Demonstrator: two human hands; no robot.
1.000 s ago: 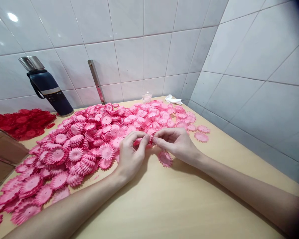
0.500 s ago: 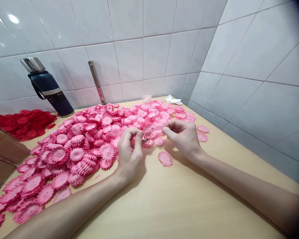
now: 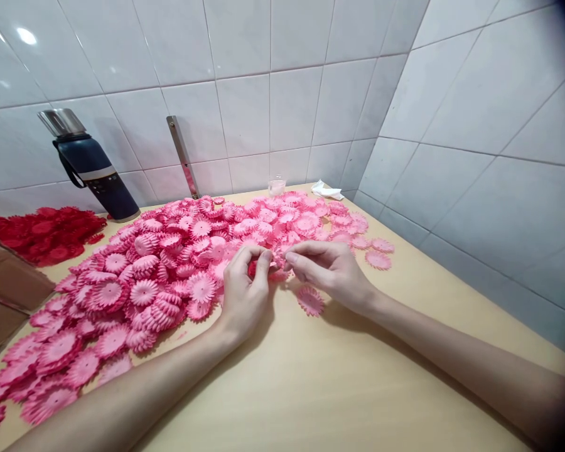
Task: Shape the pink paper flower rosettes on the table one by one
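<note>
My left hand (image 3: 245, 290) is closed in a pinch at the right side of a heap of pink scalloped paper-like flower discs (image 3: 145, 263). A small red frilled piece (image 3: 252, 269) shows between its thumb and curled fingers, mostly covered. Close by on the right, my right hand (image 3: 332, 273) is pinched too, its fingertips just short of the left thumb. Whatever it grips is too small and blurred to name. Below the right fingers, a single pink disc (image 3: 311, 302) lies flat on the table.
The wooden table (image 3: 320, 383) meets tiled walls. A dark blue flask (image 3: 94, 169) stands at the back left, beside a red pile of discs (image 3: 47, 235) and a cardboard box (image 3: 9, 295). A metal strip (image 3: 182, 157), small clear cup (image 3: 277, 186) and white tissue (image 3: 327, 189) are at the back.
My right hand has moved left and slightly down, bringing its fingertips close to my left hand. The left hand has stayed almost in place, still pinching the red piece.
</note>
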